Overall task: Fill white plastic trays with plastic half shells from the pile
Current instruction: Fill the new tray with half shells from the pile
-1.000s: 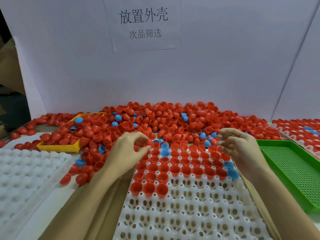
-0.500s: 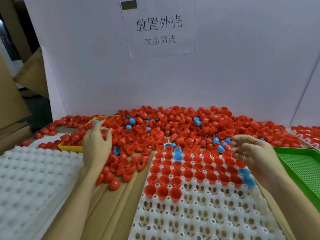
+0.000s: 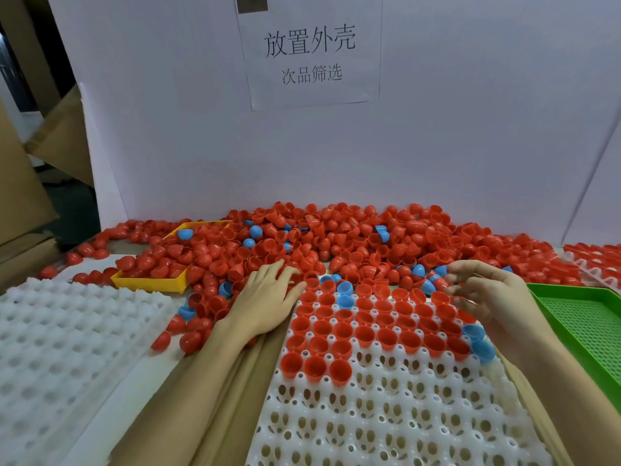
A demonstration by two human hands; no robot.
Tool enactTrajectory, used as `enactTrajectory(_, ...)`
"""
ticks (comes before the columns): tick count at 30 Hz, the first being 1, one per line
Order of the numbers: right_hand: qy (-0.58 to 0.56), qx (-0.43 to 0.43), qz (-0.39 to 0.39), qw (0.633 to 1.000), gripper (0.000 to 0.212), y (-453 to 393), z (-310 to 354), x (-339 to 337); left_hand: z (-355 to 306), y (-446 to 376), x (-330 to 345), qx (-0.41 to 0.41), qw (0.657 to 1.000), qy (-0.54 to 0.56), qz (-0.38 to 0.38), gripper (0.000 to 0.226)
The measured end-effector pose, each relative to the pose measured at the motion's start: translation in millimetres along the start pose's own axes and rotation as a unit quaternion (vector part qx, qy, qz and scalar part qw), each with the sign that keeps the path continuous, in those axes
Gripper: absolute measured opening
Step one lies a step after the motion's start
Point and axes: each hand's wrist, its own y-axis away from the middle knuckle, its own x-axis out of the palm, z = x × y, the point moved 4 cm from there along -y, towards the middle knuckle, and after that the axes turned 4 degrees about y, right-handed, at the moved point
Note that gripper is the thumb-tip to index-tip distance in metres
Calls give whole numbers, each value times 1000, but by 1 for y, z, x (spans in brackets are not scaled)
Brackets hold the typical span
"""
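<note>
Head view: left hand [image 3: 268, 301] has swung back from nine o'clock, fingers flat on the pile [image 3: 353, 240] at twelve; right hand [image 3: 487, 294], loosely curled, grip unclear, over the half-filled white tray [image 3: 386, 415]. Next grab coming.

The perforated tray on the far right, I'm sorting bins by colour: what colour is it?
Green, plain in the head view: the perforated tray.

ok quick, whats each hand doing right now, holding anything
Left hand: open, fingers straight, resting on the pile, holding nothing visible.
Right hand: fingers loosely curled over the tray; cannot tell if it holds a shell.
</note>
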Motion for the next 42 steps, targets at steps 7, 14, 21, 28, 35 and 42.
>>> enactTrajectory(7,-3,-4,1,1000,40,-2,-2,0,5,-2,2,2,1000,0,-3,47)
enactTrajectory(14,-16,-8,16,1000,40,1,1,-2,-22,16,-31,119,982,75,-129,29)
enactTrajectory(21,25,-25,234,972,35,16,10,20,-115,49,-49,233,928,277,-90,17)
enactTrajectory(28,98,-91,359,924,42,34,12,41,-143,59,-42,220,890,391,-83,32)
enactTrajectory(35,118,-108,346,925,37,35,16,38,-140,58,-49,187,828,526,54,24)
enactTrajectory(42,92,-135,314,935,31,40,23,44,-133,56,-51,164,838,517,61,22)
